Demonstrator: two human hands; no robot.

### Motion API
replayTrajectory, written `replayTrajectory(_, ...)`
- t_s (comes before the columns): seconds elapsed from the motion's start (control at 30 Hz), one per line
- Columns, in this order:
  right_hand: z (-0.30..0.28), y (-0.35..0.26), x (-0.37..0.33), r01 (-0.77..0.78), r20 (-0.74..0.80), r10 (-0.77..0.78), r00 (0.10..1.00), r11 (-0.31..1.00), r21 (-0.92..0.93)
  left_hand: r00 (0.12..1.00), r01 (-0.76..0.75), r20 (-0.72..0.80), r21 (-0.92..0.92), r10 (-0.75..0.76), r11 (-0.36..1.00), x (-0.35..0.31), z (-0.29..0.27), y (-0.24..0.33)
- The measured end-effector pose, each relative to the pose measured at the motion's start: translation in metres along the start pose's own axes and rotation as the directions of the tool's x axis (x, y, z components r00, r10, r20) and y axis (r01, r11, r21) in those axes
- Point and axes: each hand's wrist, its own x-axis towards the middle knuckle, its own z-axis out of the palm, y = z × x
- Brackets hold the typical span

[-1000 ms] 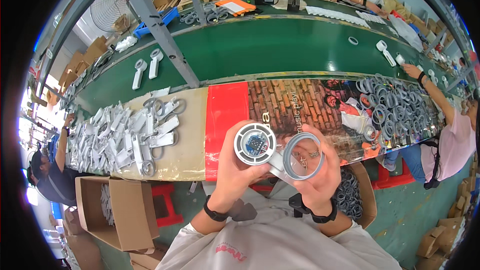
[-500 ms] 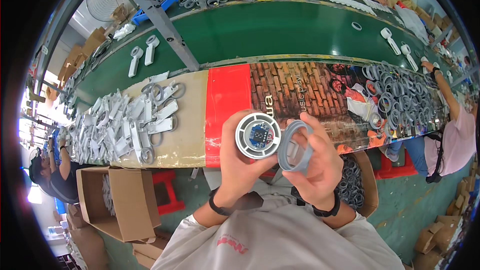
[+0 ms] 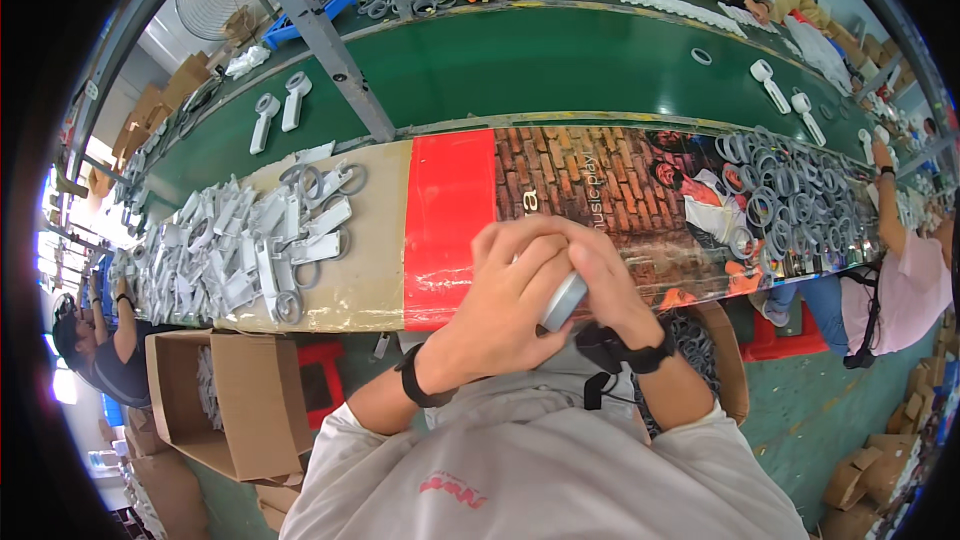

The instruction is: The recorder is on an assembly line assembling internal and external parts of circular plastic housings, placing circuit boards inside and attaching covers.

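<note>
Above the near edge of the bench, both my hands are pressed together around one round part. My left hand wraps over it, fingers closed. My right hand is cupped against it from the other side, fingers curled over the left ones. Between them shows the side of a grey ring. The white round housing with a small circuit board, seen half a second earlier, is mostly covered by my fingers.
White handled parts are heaped on the bench's left, grey rings on its right. Beyond runs a green conveyor belt with several white pieces. A metal post rises at its edge. Cardboard boxes stand below; co-workers sit around.
The white housing and grey ring, held apart before, have been brought together. My hands have closed over each other and tilted the part, so the circuit board is hidden.
</note>
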Motion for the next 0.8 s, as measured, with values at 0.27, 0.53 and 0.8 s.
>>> replayTrajectory(0.27,0.01,-0.006,-0.012,-0.176,0.129,0.157,0.979,0.973,0.152,0.923,0.238,-0.211,-0.341,-0.321,0.909,-0.014,0.006,-0.042)
replayTrajectory(0.53,0.029,0.003,0.0,-0.488,-0.077,0.572,0.817,0.755,0.437,0.911,0.304,-0.23,-0.191,-0.343,0.934,-0.029,-0.031,-0.102)
replayTrajectory(0.8,-0.09,0.145,0.164,-0.394,-0.293,0.527,0.798,0.823,0.41,0.937,0.22,-0.213,-0.252,-0.276,0.942,-0.06,-0.01,-0.049)
